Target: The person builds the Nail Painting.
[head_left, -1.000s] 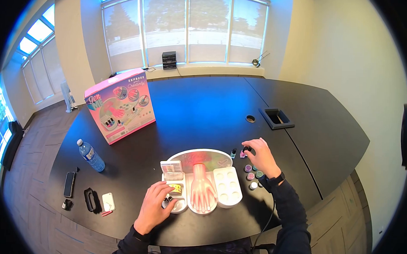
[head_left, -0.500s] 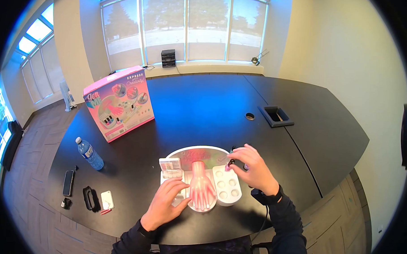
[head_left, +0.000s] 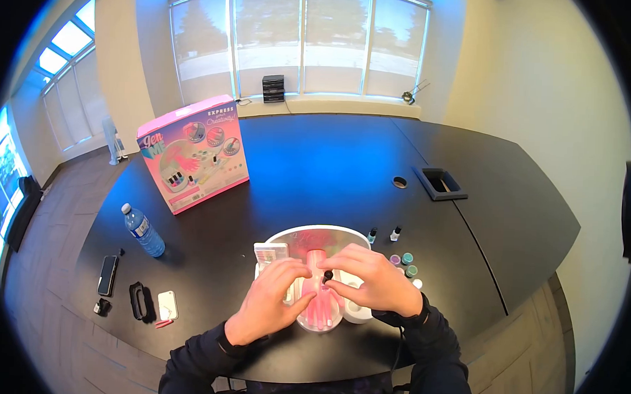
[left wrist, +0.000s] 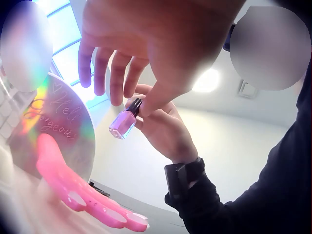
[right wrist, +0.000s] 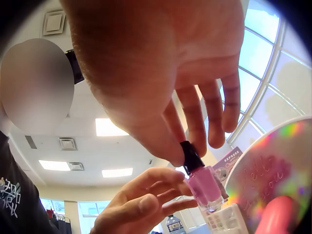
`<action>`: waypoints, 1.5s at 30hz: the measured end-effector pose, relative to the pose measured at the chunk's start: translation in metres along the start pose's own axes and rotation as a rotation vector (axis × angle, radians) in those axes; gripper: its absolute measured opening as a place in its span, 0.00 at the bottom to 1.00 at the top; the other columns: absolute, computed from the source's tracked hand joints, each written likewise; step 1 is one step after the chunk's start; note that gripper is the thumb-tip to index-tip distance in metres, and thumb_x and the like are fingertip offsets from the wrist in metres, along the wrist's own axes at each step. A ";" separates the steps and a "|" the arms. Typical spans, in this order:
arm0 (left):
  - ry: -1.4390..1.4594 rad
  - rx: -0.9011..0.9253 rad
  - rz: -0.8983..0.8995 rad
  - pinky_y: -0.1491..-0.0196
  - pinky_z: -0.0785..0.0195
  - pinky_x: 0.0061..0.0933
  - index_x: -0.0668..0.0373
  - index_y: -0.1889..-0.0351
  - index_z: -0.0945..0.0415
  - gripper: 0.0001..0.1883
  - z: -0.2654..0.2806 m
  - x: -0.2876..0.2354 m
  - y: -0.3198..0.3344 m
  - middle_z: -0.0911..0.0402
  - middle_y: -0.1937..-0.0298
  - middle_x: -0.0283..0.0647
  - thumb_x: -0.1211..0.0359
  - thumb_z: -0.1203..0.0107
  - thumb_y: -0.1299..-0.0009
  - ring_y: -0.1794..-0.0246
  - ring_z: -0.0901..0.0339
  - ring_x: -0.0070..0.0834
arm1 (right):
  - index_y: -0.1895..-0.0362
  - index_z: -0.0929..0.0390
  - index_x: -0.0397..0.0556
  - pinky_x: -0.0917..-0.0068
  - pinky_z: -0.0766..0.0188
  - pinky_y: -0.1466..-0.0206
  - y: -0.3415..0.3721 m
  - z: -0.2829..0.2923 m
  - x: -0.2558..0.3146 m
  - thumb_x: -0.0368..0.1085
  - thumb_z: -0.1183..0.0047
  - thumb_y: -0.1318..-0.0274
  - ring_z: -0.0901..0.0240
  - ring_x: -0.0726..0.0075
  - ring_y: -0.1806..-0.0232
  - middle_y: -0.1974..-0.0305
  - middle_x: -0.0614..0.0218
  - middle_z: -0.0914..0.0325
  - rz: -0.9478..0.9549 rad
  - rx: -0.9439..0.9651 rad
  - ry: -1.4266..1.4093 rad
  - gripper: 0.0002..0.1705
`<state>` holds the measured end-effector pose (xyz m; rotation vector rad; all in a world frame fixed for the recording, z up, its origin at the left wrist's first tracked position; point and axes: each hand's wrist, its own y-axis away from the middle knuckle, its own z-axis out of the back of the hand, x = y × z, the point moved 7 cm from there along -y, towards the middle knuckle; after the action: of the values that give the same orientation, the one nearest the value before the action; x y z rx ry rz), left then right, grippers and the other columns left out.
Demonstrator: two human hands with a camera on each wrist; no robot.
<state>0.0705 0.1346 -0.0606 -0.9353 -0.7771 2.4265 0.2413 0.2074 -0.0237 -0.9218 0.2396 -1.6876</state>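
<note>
The right hand (head_left: 375,281) pinches the black cap of a small pink nail polish bottle (right wrist: 204,187) between thumb and fingers, above the pink model hand (head_left: 322,305). The left hand (head_left: 270,299) faces it from the other side, its fingers loosely bent; in the right wrist view the left fingers (right wrist: 163,187) are close beside the bottle, and whether they touch it is unclear. The model hand lies palm down on a white stand with a shiny rounded back panel (left wrist: 73,126) bearing written words. Both hands partly cover the stand's side trays.
Two small bottles (head_left: 395,234) and several round pots (head_left: 407,258) stand right of the stand. At left are a water bottle (head_left: 144,230), a phone (head_left: 108,275), a black band (head_left: 139,301) and a white item (head_left: 167,306). A pink box (head_left: 193,154) stands behind.
The right hand has brought the pink bottle from the right side of the table to above the model hand. The left hand has moved right and up, closer to the bottle.
</note>
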 end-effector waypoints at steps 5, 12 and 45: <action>0.094 0.067 -0.009 0.37 0.23 0.46 0.61 0.45 0.19 0.21 0.000 0.003 -0.012 0.14 0.45 0.48 0.69 0.24 0.32 0.40 0.16 0.49 | 0.41 0.14 0.53 0.58 0.18 0.47 -0.002 -0.010 0.000 0.34 0.29 0.37 0.17 0.53 0.51 0.52 0.64 0.13 0.033 0.029 0.000 0.20; 0.200 0.172 0.102 0.42 0.23 0.45 0.60 0.45 0.21 0.20 -0.011 0.012 -0.011 0.15 0.48 0.47 0.67 0.25 0.30 0.45 0.16 0.48 | 0.43 0.13 0.52 0.58 0.19 0.49 0.004 -0.019 -0.004 0.35 0.28 0.37 0.16 0.54 0.53 0.55 0.64 0.13 0.033 0.030 -0.014 0.18; -0.084 0.629 -0.002 0.40 0.29 0.44 0.56 0.64 0.21 0.09 -0.016 0.047 0.011 0.17 0.63 0.41 0.69 0.29 0.36 0.49 0.19 0.43 | 0.51 0.10 0.44 0.67 0.20 0.53 0.025 0.073 -0.107 0.36 0.29 0.37 0.14 0.64 0.58 0.56 0.63 0.09 -0.457 -0.093 0.253 0.13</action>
<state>0.0477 0.1581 -0.0998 -0.5802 -0.0120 2.4757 0.3147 0.3158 -0.0371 -0.8733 0.2941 -2.2363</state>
